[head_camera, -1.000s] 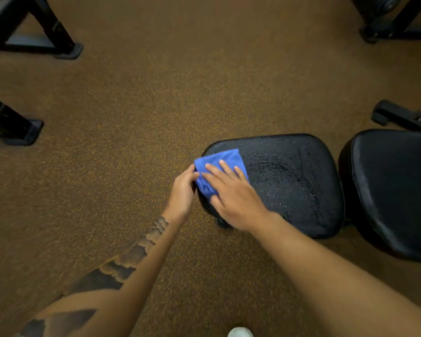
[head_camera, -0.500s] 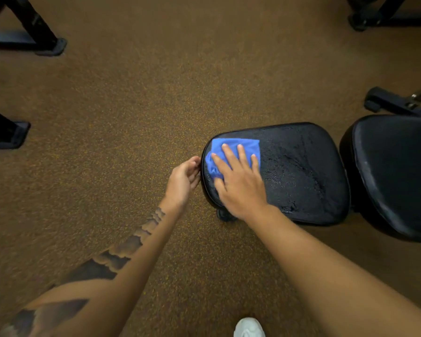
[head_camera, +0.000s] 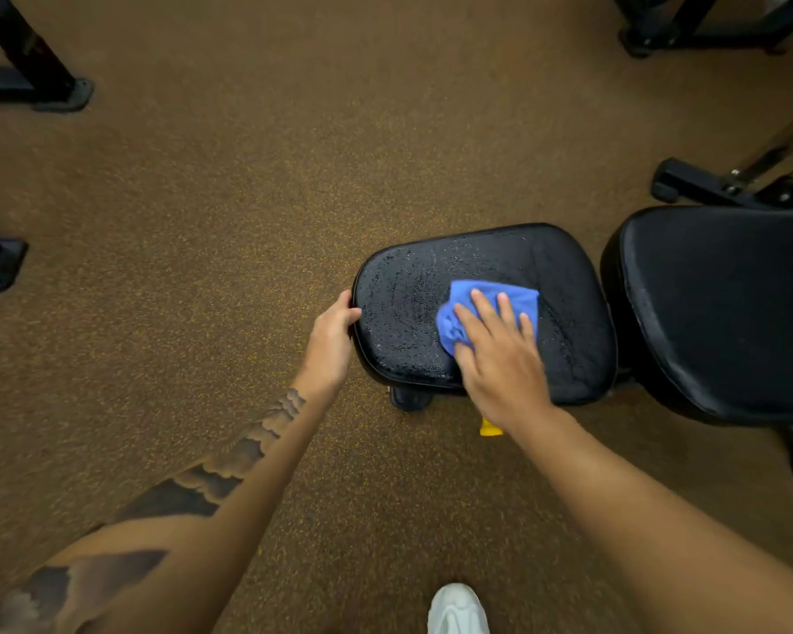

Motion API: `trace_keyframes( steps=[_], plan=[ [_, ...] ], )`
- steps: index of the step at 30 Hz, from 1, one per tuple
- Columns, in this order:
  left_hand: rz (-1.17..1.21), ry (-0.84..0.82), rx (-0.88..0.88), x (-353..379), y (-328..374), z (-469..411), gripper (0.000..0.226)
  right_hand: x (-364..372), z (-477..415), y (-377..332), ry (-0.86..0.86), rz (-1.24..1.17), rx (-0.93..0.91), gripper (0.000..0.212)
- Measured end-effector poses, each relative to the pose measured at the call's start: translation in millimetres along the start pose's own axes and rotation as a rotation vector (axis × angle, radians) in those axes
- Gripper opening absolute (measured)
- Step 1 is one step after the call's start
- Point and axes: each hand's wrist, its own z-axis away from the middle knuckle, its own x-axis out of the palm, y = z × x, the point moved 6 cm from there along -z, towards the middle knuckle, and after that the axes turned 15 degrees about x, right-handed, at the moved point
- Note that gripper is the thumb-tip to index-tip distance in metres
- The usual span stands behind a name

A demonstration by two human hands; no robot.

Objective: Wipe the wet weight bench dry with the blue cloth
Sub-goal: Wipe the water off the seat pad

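The weight bench's black seat pad (head_camera: 568,286) glistens with water droplets, mostly on its left half. The blue cloth (head_camera: 491,297) lies bunched near the pad's middle. My right hand (head_camera: 500,354) presses flat on the cloth with fingers spread, covering its near part. My left hand (head_camera: 333,334) grips the pad's left edge, thumb on top. The bench's larger black back pad (head_camera: 724,313) lies to the right, separated by a narrow gap.
Brown speckled gym floor (head_camera: 202,267) surrounds the bench. Black equipment feet stand at far left (head_camera: 33,84) and top right (head_camera: 687,34). A bench frame foot (head_camera: 706,183) sits behind the pads. A small yellow part (head_camera: 491,427) shows under the seat. My white shoe (head_camera: 456,610) is at the bottom.
My right hand has slid the cloth from the pad's left corner rightward to its middle. My left hand let go of the cloth and now holds the pad's left edge.
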Motion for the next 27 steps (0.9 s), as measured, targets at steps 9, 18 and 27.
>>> trace_keyframes(
  steps=[9,18,27],
  plan=[
    [0.060,0.098,-0.018,15.3,9.9,5.9,0.028,29.0,57.1,-65.1,-0.048,0.052,-0.323,0.055],
    [-0.006,0.059,0.031,14.8,14.0,8.7,0.050,-14.4,42.0,123.3,0.021,-0.157,0.100,0.049],
    [-0.006,0.033,0.073,19.6,7.2,3.7,0.037,-18.0,-75.3,33.4,0.049,-0.099,0.086,0.047]
  ],
)
